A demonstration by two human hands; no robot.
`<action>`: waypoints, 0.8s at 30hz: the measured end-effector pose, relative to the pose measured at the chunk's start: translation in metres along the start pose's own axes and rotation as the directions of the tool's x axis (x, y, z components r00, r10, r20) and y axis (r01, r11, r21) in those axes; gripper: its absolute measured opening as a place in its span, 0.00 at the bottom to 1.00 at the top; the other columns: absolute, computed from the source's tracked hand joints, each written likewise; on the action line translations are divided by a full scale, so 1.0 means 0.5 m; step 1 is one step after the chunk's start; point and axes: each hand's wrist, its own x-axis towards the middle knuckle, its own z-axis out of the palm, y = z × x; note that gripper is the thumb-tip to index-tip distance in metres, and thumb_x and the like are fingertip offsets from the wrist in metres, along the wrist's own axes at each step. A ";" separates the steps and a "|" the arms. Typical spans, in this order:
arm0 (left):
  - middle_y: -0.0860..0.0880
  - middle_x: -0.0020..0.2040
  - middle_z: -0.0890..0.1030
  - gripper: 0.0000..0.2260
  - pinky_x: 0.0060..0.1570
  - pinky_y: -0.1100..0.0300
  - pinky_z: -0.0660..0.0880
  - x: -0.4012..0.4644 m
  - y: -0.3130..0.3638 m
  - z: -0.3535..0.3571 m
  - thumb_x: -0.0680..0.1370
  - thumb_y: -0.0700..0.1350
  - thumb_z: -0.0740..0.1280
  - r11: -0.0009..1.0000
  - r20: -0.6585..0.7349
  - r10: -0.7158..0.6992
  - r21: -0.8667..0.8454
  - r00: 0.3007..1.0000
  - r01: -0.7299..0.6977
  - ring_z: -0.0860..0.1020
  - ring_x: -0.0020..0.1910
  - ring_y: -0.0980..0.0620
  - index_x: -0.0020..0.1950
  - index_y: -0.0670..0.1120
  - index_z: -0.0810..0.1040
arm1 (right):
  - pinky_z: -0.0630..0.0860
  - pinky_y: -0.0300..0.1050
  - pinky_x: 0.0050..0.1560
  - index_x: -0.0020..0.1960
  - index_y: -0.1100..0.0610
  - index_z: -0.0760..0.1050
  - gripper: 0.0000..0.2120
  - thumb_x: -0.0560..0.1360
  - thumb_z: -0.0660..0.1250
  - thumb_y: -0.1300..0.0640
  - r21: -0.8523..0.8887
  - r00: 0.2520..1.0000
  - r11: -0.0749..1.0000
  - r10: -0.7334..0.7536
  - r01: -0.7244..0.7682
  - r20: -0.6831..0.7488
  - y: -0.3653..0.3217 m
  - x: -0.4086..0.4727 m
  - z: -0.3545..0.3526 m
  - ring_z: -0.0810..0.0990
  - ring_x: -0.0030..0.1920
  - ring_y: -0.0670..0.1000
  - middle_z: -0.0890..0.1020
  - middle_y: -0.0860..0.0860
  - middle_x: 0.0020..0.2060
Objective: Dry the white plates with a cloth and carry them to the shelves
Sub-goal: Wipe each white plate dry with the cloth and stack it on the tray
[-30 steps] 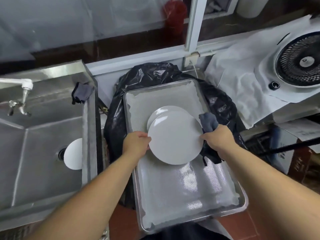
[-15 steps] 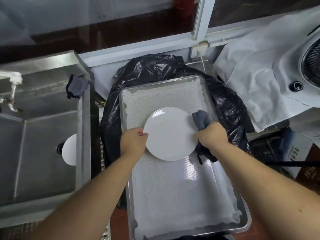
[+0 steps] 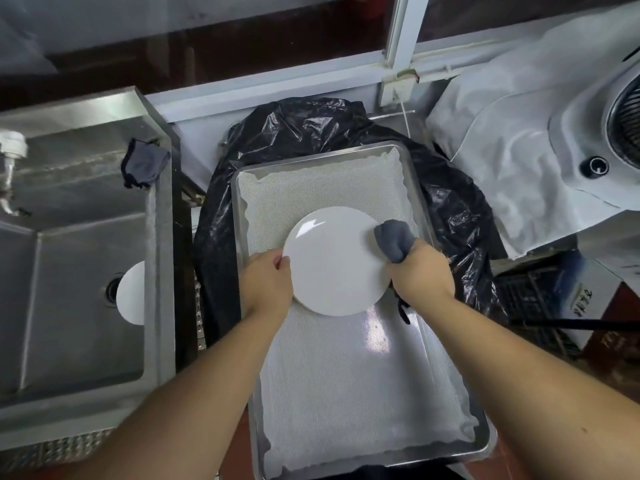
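Far left: steel sink [image 3: 86, 306], with a second white plate [image 3: 133, 296] lying in the basin by the drain, partly hidden by the sink wall. A dark rag [image 3: 143, 164] hangs over the sink's back right corner. Centre: metal tray [image 3: 420, 202] lined with a grey mesh mat [image 3: 346, 375], sitting on a black plastic bag [image 3: 311, 129]. Left hand [image 3: 268, 282] grips the left rim of the white plate [image 3: 334, 261], thumb on top at the edge. The plate is held over the tray's upper half, face up. Right hand [image 3: 420, 271] clutches a grey cloth [image 3: 394, 237], bunched and pressed against the plate's right rim. Far right: a white fan [image 3: 571, 133] on white sheeting.
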 end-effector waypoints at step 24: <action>0.50 0.73 0.73 0.20 0.60 0.50 0.79 -0.203 -0.101 -0.114 0.85 0.50 0.62 0.958 0.328 0.126 0.203 0.936 -0.200 0.76 0.65 0.48 0.77 0.51 0.73 | 0.75 0.49 0.39 0.56 0.55 0.72 0.09 0.77 0.60 0.55 -0.349 0.984 0.923 -0.179 0.161 -0.019 0.062 -0.258 -0.008 0.81 0.45 0.60 0.82 0.55 0.47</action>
